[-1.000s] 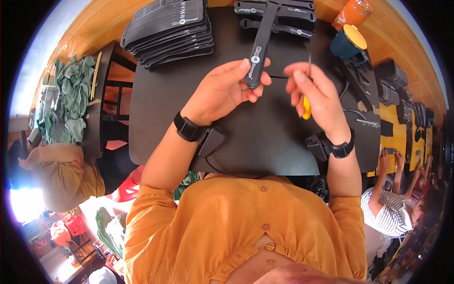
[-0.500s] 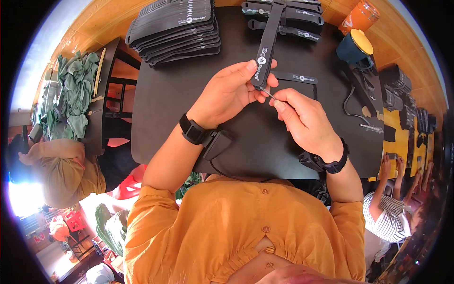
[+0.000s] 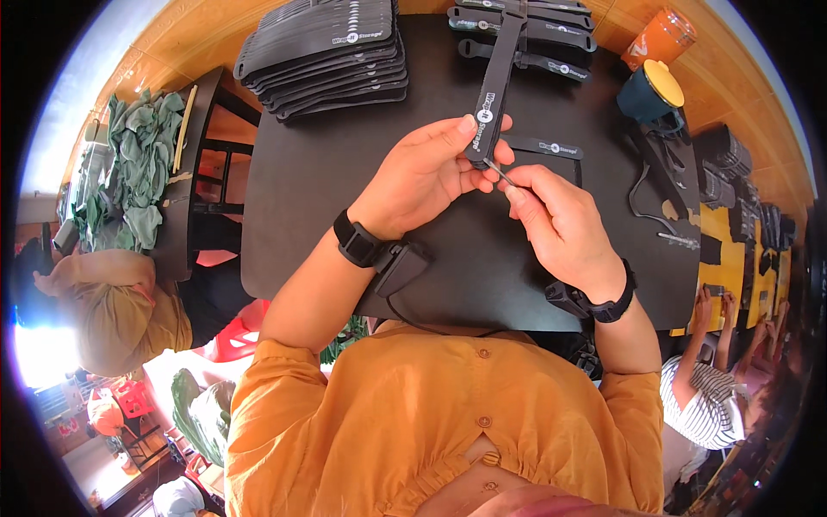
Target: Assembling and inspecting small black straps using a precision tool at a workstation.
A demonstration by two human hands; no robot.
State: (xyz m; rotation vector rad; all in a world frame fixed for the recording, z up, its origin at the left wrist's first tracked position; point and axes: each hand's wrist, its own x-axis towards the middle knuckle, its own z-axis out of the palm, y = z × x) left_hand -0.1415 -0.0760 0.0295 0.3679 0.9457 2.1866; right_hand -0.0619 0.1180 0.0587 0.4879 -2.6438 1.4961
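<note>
My left hand (image 3: pixel 413 181) is closed around the lower end of a long black strap (image 3: pixel 500 82) with white print, its thumb lying on top. The strap reaches away toward the far edge of the table. My right hand (image 3: pixel 564 224) pinches a thin, pointed metal tool (image 3: pixel 497 171) between thumb and fingertips. The tool's tip meets the strap's near end by my left fingers; its exact kind is too small to tell. Just beyond my right hand, a flat black strap (image 3: pixel 543 147) lies on the dark table (image 3: pixel 319 207).
A tall stack of black straps (image 3: pixel 327 65) stands far left, and more bundled straps (image 3: pixel 551 39) lie far right. A teal mug (image 3: pixel 648 93) with a yellow lid and an orange container (image 3: pixel 662 39) stand at the far right corner. Co-workers sit on both sides.
The whole view has shifted slightly. My hands keep nearly the same hold, and the metal tool's tip stays at the strap's near end, tilted a little differently.
</note>
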